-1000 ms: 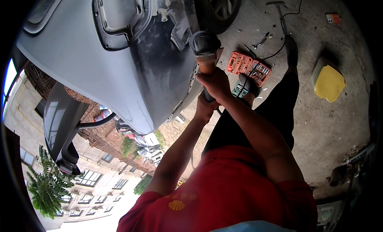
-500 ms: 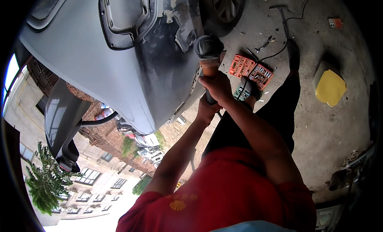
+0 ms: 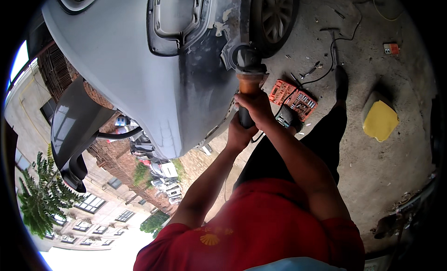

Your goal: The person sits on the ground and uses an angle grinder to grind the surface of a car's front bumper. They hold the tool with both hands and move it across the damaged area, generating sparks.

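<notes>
Both my hands are wrapped round an angle grinder with an orange-and-black body and a dark round head. My right hand grips its middle, just behind the orange part. Lower down, my left hand closes round the black rear end. The grinder's head lies against or just above the edge of a grey car body panel, beside a dark sanded area and a patch of stripped, uneven paint. Its working face is hidden, so contact cannot be told.
A car wheel stands beyond the grinder. Near my foot an orange tool case lies spread on the floor. A black cable trails past a hammer-like tool. To the right stands a container with a yellow top.
The view has shifted, so the car and wheel appear farther right. Relative to the panel, the grinder head has moved slightly left, closer to the stripped paint patch. Both hands keep their grip.
</notes>
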{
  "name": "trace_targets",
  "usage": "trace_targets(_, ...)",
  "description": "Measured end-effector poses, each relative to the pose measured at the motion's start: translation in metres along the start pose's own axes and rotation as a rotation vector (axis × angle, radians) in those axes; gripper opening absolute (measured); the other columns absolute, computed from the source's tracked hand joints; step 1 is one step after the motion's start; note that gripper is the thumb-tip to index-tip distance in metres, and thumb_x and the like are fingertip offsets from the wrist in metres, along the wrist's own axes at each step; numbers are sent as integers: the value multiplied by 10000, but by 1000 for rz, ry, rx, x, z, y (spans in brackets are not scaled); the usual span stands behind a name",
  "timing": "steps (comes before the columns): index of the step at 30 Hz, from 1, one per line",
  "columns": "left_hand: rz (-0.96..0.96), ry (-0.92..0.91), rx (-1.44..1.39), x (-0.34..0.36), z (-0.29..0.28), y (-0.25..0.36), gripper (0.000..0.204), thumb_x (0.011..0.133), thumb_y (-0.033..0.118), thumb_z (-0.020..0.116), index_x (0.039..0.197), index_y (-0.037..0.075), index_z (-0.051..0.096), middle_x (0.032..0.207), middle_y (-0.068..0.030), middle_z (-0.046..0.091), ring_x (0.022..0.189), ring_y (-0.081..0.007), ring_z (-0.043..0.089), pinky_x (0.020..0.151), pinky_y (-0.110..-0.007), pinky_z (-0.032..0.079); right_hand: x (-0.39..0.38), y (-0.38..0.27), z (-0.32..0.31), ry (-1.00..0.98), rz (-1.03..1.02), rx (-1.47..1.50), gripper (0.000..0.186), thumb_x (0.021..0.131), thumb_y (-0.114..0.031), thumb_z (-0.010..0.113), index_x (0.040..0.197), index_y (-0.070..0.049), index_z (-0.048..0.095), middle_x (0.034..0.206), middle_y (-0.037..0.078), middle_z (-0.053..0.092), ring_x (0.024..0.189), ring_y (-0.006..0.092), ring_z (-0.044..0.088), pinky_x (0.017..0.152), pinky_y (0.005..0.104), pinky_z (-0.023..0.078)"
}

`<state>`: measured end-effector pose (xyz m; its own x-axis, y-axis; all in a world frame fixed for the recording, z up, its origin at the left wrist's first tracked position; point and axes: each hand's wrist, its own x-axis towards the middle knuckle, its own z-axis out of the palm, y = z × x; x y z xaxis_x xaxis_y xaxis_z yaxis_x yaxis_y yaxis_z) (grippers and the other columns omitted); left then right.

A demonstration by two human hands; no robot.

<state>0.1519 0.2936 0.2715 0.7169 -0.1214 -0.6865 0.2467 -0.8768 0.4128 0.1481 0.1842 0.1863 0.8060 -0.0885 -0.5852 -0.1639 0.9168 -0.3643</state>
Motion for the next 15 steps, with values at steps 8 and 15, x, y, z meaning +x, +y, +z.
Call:
trace_targets(8,81,26,-72,27,-23,30,566,816,253,937,1196,-44,641,975,-88,744,836,-153,683,725,-360,574,26,-46,27,-57,-80,91,251,961,-202,844,1060,-9,719,907,48,734,801,155,731,786,336,606)
trace_targets(15,24,28,-131,-7,-11,11,572,828,191,892,1270,-43,616,985,-67,741,851,-132,694,733,-322,575,-4,-27,27,5,59,-64,246,947,-191,836,1047,-4,711,903,43,727,784,145,729,767,323,616)
